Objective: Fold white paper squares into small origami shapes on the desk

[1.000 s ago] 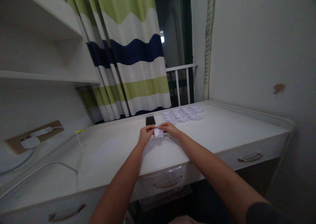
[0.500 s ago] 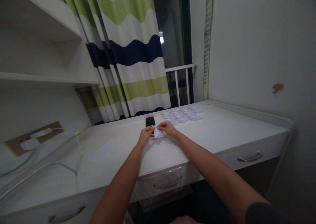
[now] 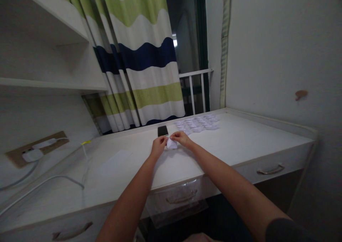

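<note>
Both of my hands meet over the middle of the white desk (image 3: 240, 142). Between them is a small folded white paper (image 3: 171, 144). My left hand (image 3: 158, 145) pinches its left edge, and my right hand (image 3: 181, 138) pinches its top right corner. The paper sits just above or on the desk surface; I cannot tell which. A black phone (image 3: 162, 130) lies flat just beyond my hands.
A pile of several small folded white papers (image 3: 198, 123) lies at the far side of the desk. A flat white sheet (image 3: 114, 162) lies to the left. White cables (image 3: 53, 179) run from a wall socket (image 3: 34, 151). Drawers with handles (image 3: 270, 170) front the desk. A striped curtain (image 3: 139, 57) hangs behind.
My hands have drawn slightly closer together on the paper, and the fold looks smaller. Nothing else has moved.
</note>
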The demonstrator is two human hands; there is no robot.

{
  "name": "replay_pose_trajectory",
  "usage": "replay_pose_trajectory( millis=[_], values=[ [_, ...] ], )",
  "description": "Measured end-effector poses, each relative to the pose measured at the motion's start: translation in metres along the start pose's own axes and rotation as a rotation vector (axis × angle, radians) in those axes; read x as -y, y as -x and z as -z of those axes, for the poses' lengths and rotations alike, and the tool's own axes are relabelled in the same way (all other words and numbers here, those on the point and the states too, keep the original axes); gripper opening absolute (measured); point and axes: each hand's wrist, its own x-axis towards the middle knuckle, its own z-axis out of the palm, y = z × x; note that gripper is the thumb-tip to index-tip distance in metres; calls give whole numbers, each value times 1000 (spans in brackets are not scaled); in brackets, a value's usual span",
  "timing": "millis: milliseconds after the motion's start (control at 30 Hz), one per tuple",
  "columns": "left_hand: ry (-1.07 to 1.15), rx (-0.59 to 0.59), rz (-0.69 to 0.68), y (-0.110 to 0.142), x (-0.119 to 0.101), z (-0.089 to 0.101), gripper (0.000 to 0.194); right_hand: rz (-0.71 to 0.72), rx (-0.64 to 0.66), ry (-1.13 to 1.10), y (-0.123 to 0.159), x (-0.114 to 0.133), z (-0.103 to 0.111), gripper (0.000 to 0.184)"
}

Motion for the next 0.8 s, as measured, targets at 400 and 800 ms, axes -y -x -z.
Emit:
replay_pose_trajectory(
  millis=[400,800],
  values=[
    [144,88,66,1,4,-3,25,39,37,106,-2,-3,4,21],
    [268,132,153,-2,9,-3,23,51,0,101,-2,-4,3,24]
  ],
)
